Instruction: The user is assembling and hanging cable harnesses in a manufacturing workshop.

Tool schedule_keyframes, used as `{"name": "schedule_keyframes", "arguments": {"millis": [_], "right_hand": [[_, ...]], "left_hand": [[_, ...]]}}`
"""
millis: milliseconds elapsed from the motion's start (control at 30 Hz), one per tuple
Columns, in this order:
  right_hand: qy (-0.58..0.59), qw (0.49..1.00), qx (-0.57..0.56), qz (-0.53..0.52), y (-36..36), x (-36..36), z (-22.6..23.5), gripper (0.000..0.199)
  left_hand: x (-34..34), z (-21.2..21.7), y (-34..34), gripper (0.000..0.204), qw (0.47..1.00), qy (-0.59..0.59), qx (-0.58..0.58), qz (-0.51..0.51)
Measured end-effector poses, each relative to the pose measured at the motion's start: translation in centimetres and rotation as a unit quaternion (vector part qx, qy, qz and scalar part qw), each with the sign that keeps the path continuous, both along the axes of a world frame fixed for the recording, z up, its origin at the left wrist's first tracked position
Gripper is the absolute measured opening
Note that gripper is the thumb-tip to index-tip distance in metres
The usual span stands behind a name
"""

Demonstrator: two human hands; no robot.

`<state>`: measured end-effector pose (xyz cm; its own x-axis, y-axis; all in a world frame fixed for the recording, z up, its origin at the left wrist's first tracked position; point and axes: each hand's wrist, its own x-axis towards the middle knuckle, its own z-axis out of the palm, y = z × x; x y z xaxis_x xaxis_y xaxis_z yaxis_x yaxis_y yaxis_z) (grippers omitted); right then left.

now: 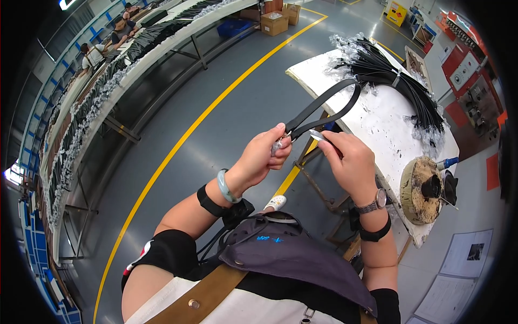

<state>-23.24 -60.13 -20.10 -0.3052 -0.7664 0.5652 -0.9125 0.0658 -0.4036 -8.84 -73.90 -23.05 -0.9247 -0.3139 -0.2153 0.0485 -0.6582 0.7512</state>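
My left hand (263, 154) is closed around one end of a black strap (315, 110), at a metal buckle or clasp partly covered in clear plastic wrap. From there the strap loops away to the right, over the near edge of the white table. Between the thumb and fingers of my right hand (350, 162) is a small pointed silver piece (317, 135), perhaps a blade; the rest of it is hidden in the grip. Its tip lies just right of the clasp, and I cannot tell whether it touches the strap.
On the white table (372, 124) lies a tied bundle of black straps (399, 81) with plastic-wrapped ends. A round worn block (421, 189) stands at its near corner. Along the left runs a long bench (178, 21) piled with straps, where several people sit. Cardboard boxes (274, 23) stand beyond.
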Motion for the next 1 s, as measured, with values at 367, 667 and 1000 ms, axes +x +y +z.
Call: {"name": "schedule_keyframes", "arguments": {"millis": [367, 667, 1000], "right_hand": [[0.046, 0.999, 0.021, -0.009, -0.48, 0.06, -0.72, 0.016], [0.067, 0.997, 0.037, -0.01, -0.48, 0.22, -0.82, 0.016], [0.063, 0.997, 0.04, -0.011, -0.49, 0.52, -0.83, 0.015]], "left_hand": [[-0.37, -0.27, 0.11, 0.038, 0.99, -0.03, -0.133, 0.029], [-0.36, -0.44, 0.26, 0.039, 0.987, -0.034, -0.156, 0.034], [-0.14, -0.67, 0.38, 0.039, 0.983, -0.036, -0.176, 0.034]]}}
